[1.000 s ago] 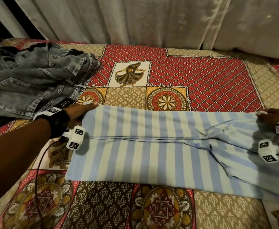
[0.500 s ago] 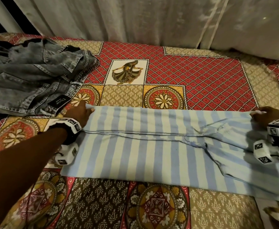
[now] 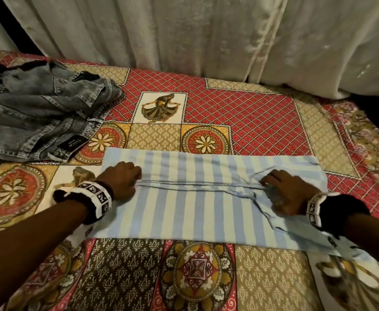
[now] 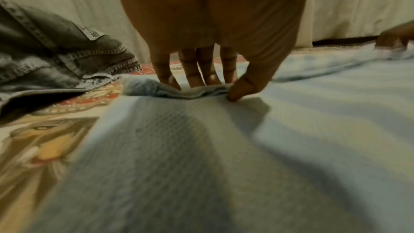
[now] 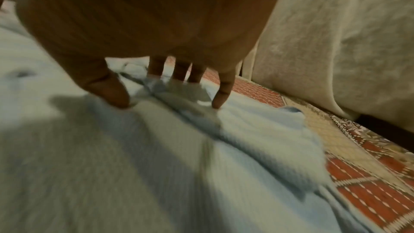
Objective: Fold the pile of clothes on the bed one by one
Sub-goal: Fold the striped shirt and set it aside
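A blue-and-white striped shirt point(image 3: 195, 209) lies flat across the patterned bedspread point(image 3: 240, 117), with a hem line running along its middle. My left hand point(image 3: 134, 177) sits at the left end of that line. In the left wrist view its thumb and fingers point(image 4: 208, 84) pinch a raised fold of the shirt point(image 4: 291, 148). My right hand point(image 3: 271, 182) is at the right end, on the wrinkled sleeve area. In the right wrist view its curled fingers and thumb point(image 5: 168, 91) claw a bunch of the shirt point(image 5: 112, 166).
A crumpled pile of grey jeans point(image 3: 33, 115) lies at the back left of the bed, close to my left hand, and shows in the left wrist view as jeans point(image 4: 56, 59). A pale curtain point(image 3: 184, 34) hangs along the far edge.
Both hands left the shirt's far corners and came inward and nearer, onto the middle hem line. They now take hold of the cloth there.
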